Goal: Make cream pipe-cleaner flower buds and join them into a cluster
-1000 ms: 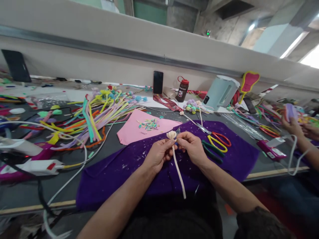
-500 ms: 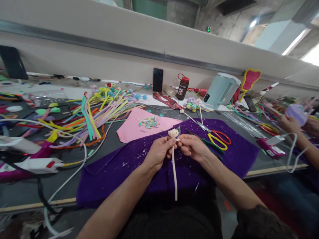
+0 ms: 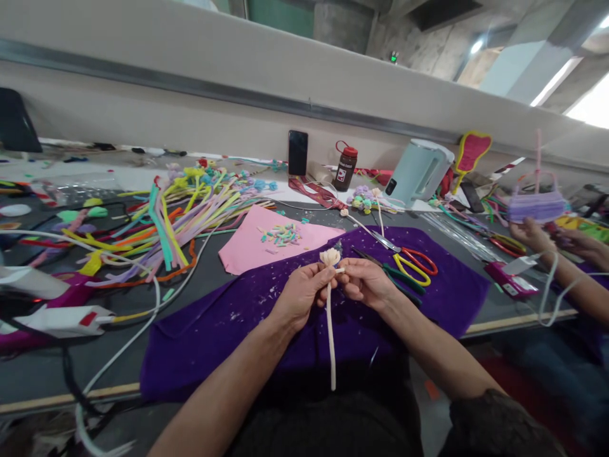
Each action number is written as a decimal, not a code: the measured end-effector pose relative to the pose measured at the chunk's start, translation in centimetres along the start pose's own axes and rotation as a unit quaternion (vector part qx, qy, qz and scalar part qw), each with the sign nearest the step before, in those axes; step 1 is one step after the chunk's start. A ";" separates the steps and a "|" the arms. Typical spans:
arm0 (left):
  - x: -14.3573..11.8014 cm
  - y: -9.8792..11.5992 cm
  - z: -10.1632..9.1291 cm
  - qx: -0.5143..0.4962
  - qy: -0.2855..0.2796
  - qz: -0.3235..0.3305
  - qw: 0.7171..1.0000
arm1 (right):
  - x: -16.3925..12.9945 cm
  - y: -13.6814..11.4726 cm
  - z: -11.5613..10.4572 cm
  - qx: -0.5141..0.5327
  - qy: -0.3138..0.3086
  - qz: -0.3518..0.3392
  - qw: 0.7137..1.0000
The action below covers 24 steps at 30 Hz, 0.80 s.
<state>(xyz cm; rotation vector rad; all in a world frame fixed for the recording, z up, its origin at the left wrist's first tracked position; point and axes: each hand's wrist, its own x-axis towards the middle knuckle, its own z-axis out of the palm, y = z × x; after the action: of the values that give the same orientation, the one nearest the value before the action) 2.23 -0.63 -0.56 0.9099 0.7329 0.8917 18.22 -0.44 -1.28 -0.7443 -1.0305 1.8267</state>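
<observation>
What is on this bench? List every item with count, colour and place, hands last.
pipe-cleaner flower: one, cream, held above the cloth, stem hanging down
cloth: one, purple, bench front
paper sheet: one, pink, behind the cloth, small cut bits on it
pipe cleaners: many, mixed colours, heaped at left
scissors: one pair, yellow and red handles, on the cloth's right
phone: one, black, leaning on the wall
bottle: one, dark, red lid, beside the phone
kettle: one, pale green, right rear
co-worker's hand: far right, holding a purple piece
left hand: pinching the stem
right hand: pinching beside it
</observation>
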 end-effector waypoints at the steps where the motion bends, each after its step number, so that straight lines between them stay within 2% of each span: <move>1: 0.0 0.0 -0.1 0.001 0.000 -0.003 1.000 | -0.1 0.0 0.0 -0.034 0.018 -0.017 0.999; 3: 0.1 -0.1 -0.4 0.002 -0.003 -0.014 1.000 | -0.4 0.0 0.1 -0.125 0.079 -0.082 0.986; 6: 0.2 -0.2 -0.7 -0.001 -0.018 -0.038 0.999 | -0.9 -0.1 0.2 -0.261 0.158 -0.203 0.931; 8: 0.2 -0.2 -0.8 -0.003 -0.027 -0.048 0.998 | -1.3 -0.3 0.3 -0.350 0.161 -0.261 0.885; 11: 0.1 -0.2 -0.8 -0.002 -0.032 -0.059 0.998 | -1.8 -0.7 0.4 -0.478 0.124 -0.321 0.808; 13: 0.1 -0.3 -0.7 -0.003 -0.033 -0.069 0.997 | -2.0 -0.9 0.4 -0.536 0.100 -0.344 0.764; 16: 0.2 -0.2 -0.7 -0.005 -0.043 -0.079 0.996 | -2.1 -0.9 0.5 -0.582 0.086 -0.366 0.721; 24: 0.1 -0.1 -0.7 0.005 -0.068 -0.106 0.992 | -3.4 -2.0 0.5 -0.670 0.066 -0.342 0.656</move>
<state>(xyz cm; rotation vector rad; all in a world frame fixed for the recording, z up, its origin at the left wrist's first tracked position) 1.76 -0.32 -0.92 0.8751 0.7029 0.6319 20.02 -3.12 0.99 -1.0261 -2.1541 0.0876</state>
